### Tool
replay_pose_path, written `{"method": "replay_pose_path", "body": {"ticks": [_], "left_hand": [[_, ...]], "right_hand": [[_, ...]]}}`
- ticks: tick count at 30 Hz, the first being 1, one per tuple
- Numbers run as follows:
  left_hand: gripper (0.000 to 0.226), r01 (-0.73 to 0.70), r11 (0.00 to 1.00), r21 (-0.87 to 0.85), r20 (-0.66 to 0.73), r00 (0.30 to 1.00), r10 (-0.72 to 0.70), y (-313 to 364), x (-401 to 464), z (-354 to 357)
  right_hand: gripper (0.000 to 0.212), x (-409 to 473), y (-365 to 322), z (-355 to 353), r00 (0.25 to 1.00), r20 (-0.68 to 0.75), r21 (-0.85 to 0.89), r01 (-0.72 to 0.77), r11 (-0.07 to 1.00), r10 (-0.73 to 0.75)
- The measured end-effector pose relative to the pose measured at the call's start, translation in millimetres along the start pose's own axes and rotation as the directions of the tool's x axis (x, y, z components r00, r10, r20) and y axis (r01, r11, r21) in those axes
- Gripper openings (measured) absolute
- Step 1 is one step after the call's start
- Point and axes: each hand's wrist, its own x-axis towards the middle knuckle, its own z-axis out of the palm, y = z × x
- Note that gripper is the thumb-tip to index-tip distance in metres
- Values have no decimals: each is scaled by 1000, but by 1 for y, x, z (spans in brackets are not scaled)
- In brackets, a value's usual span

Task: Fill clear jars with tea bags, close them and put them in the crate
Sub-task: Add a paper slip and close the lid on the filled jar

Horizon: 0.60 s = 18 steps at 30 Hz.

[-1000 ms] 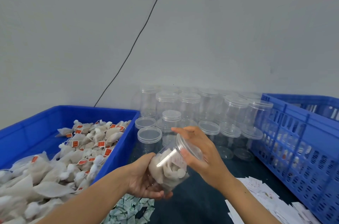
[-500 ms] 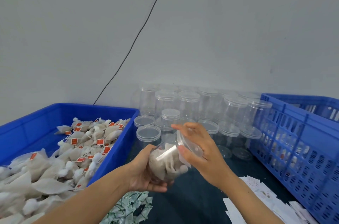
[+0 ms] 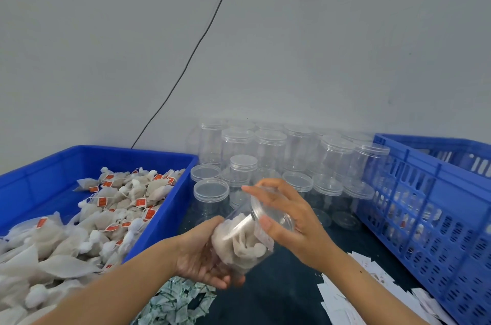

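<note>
A clear jar (image 3: 240,241) stuffed with white tea bags lies tilted in front of me, its mouth pointing up and to the right. My left hand (image 3: 198,254) cups the jar's lower body from the left. My right hand (image 3: 289,223) has thumb and fingers curled round the clear lid (image 3: 271,214) on the jar's mouth. Loose tea bags (image 3: 125,202) with red tags fill the blue tub (image 3: 170,218) on the left. The blue slotted crate (image 3: 430,215) stands on the right, and jars show faintly through its wall.
Several clear jars with lids (image 3: 268,151) stand in rows against the grey wall behind my hands. Small green-white sachets (image 3: 178,303) lie near the front edge. White paper slips (image 3: 372,292) are scattered at the front right. A black cable (image 3: 196,45) runs up the wall.
My right hand has turned round the lid, its fingers shifting on the rim. My left hand keeps its hold on the jar, which stays in about the same place.
</note>
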Motion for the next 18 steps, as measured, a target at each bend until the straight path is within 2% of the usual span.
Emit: {"method": "replay_pose_path", "body": {"ticks": [2,4,7,10,13,15,18], "left_hand": [[81,-82,996,-46,-49,996,80,-2,2,4],[75,-178,978,-110,-106,980,167,-5,5,8],[69,-335,912,-235,-185,937,297,-9,9,15],[69,-456,842,-287,-248,885,395,-9,13,20],[73,-434,868,-241,-276,888,368,-6,13,19],[75,-343,914,-217,-177,935,309,-4,7,18],[74,-207,975,-87,2,978,208,-2,-2,13]], "right_hand": [[41,0,-6,5,996,-65,16,-63,998,64],[40,2,-14,11,987,-129,-46,-102,994,95],[39,7,-25,17,968,-218,-80,-143,986,123],[38,10,-29,9,980,-184,-66,-94,993,80],[40,11,-28,-9,997,-44,-105,59,993,-64],[41,13,-29,-18,981,72,-176,190,966,-180],[46,14,-33,-24,941,233,-178,289,941,-245]]}}
